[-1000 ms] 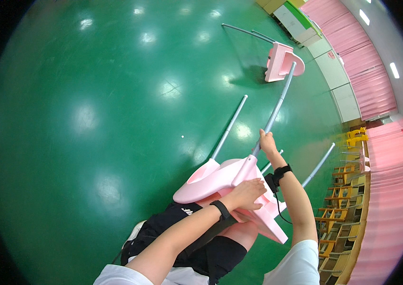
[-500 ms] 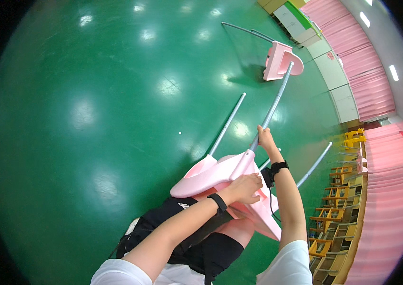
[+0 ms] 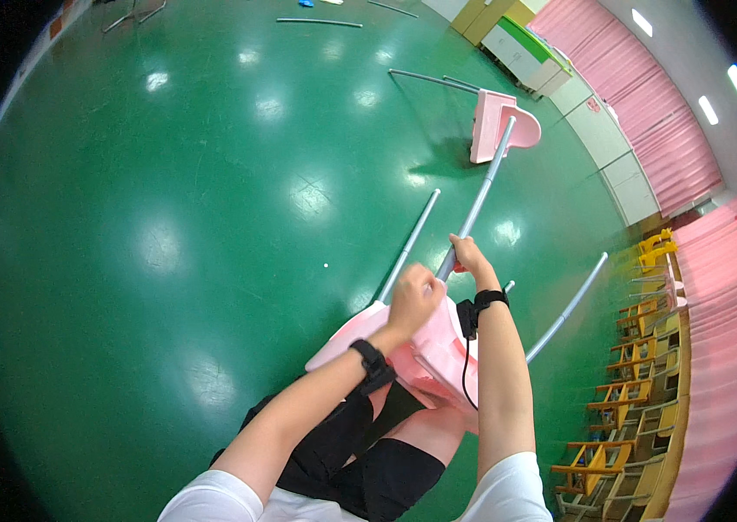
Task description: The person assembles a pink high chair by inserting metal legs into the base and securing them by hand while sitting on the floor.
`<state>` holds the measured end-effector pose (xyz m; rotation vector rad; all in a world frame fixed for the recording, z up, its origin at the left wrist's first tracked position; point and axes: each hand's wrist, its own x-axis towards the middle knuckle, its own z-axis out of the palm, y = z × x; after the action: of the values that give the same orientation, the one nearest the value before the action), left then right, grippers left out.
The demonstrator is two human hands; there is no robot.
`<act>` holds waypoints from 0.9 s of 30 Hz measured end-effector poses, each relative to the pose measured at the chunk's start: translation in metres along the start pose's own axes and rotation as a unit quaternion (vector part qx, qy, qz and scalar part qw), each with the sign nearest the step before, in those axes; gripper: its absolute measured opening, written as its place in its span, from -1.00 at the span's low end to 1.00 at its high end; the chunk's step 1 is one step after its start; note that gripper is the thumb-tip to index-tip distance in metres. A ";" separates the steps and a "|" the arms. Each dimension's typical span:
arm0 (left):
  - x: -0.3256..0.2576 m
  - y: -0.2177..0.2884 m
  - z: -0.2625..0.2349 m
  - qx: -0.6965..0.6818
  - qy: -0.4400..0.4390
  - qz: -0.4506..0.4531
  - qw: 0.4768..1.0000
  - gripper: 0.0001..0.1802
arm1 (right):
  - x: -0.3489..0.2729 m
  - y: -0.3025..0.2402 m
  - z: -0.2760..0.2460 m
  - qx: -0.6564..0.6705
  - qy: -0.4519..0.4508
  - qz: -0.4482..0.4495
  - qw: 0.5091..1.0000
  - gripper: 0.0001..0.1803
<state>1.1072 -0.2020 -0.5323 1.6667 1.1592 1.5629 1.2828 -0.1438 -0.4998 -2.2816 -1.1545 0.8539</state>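
A pink plastic chair seat (image 3: pixel 346 337) rests tipped over on my lap, its grey tubular legs pointing up and away from me. My right hand (image 3: pixel 471 256) is wrapped around the lower part of one long grey leg (image 3: pixel 483 193), near the seat. Beside the base of that leg, over the pink plastic, I hold my left hand (image 3: pixel 414 300) with the fingers curled in; its inner side is hidden and slightly blurred. Another leg (image 3: pixel 410 244) slants up at the left, and one more (image 3: pixel 568 306) sticks out at the right.
A second pink chair (image 3: pixel 492 130) with grey legs lies ahead on the green floor (image 3: pixel 160 348). Loose grey tubes (image 3: pixel 320 23) lie farther off. Wooden chairs (image 3: pixel 633 383) line the right wall by pink curtains (image 3: pixel 720 348). White cabinets (image 3: pixel 599 122) stand at the far right.
My left hand has lifted off the pink seat, moved up and left to the leg's base, and curled its fingers. The right hand still grips the leg. My view has tilted up slightly.
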 end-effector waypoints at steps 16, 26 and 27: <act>0.000 -0.021 0.056 -0.009 -0.259 -0.110 0.960 -0.58 | 0.021 0.002 -0.030 0.313 -0.006 -0.005 0.950 -0.59; -0.004 -0.009 0.047 0.065 -0.232 -0.105 0.965 -0.59 | 0.055 -0.002 -0.025 0.524 -0.040 0.048 0.849 -0.72; 0.000 -0.006 0.045 0.100 -0.245 -0.124 0.956 -0.55 | 0.054 -0.006 -0.022 0.524 -0.038 0.054 0.849 -0.72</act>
<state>1.1497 -0.1921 -0.5445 1.8163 1.2211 0.8328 1.3197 -0.0988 -0.4981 -1.3890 -0.3651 1.2230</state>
